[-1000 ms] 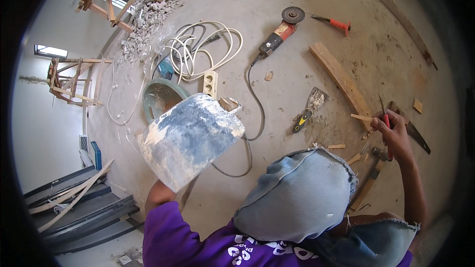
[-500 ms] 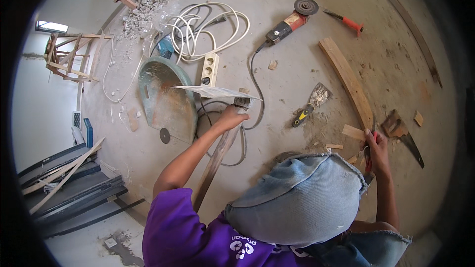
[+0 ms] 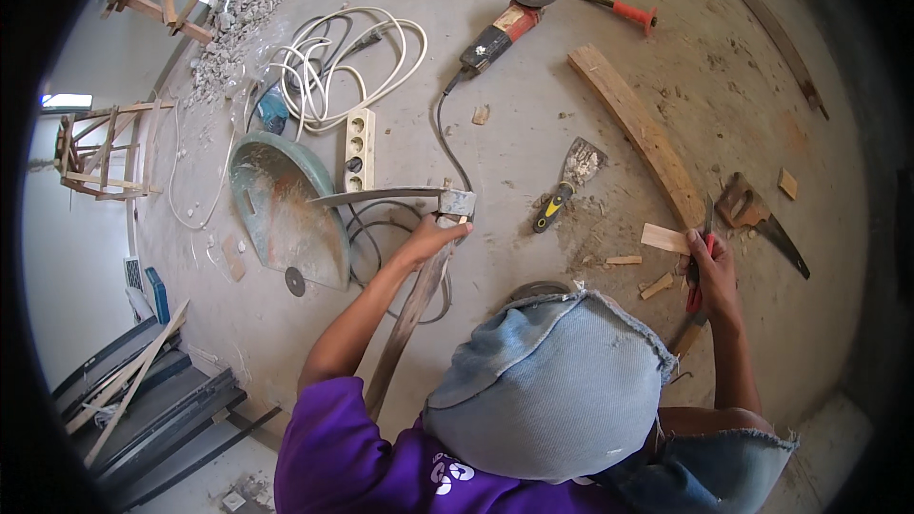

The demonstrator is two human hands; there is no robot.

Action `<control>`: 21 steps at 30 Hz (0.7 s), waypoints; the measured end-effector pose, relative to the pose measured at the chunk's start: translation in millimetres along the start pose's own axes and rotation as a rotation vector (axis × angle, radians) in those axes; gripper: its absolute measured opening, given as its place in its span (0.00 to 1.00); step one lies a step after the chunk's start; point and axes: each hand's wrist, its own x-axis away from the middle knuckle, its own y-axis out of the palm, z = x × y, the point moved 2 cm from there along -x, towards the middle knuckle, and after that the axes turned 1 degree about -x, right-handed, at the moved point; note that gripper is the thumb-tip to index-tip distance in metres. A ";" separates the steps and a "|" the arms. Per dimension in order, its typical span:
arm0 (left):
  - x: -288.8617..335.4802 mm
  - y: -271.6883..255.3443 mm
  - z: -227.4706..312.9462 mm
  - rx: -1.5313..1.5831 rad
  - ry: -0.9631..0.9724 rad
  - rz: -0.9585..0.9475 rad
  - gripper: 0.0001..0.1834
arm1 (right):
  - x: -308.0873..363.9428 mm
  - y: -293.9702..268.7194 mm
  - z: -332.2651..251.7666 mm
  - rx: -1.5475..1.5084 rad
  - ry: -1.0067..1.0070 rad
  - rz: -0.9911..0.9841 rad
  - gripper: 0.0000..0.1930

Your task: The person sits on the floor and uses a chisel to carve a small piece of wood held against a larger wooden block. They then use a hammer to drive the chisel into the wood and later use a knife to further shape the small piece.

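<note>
My left hand (image 3: 433, 241) is closed round the top of a wooden handle (image 3: 411, 319), just below the metal head of a hoe. The hoe's wide, thin blade (image 3: 386, 194) points left and shows nearly edge-on. On the right, my right hand (image 3: 716, 276) is closed on a red-and-black cutter knife (image 3: 708, 246), its dark blade pointing away from me. A small flat piece of wood (image 3: 665, 239) meets my right thumb; whether it is gripped too cannot be made out. My bent knee (image 3: 552, 381) in faded denim lies between the hands.
Ahead lie an angle grinder (image 3: 500, 33), a red-handled chisel (image 3: 633, 13), a scraper (image 3: 569, 185) and a curved plank (image 3: 638, 128). A handsaw (image 3: 762, 224) is right of my right hand. Leftward are a green basin (image 3: 286, 214), a power strip (image 3: 359, 148) and coiled cable (image 3: 405, 52).
The hoe head has turned in my left hand, so its blade now looks thinner and darker. My right hand keeps the knife. The whole view has shifted slightly.
</note>
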 end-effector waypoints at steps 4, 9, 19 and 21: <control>-2.5 7.5 -10.5 -0.017 0.014 0.020 0.22 | 3.2 -1.0 0.7 0.043 0.028 0.007 0.15; -3.0 7.4 -19.3 -0.010 0.031 0.001 0.23 | 3.0 6.4 7.3 0.016 0.028 -0.003 0.15; -11.6 18.6 -46.4 -0.049 0.052 0.161 0.23 | -1.3 8.9 1.9 0.039 0.013 -0.004 0.16; -17.0 9.5 -58.7 -0.070 0.101 0.134 0.22 | -1.6 10.6 -5.1 0.008 0.022 -0.053 0.16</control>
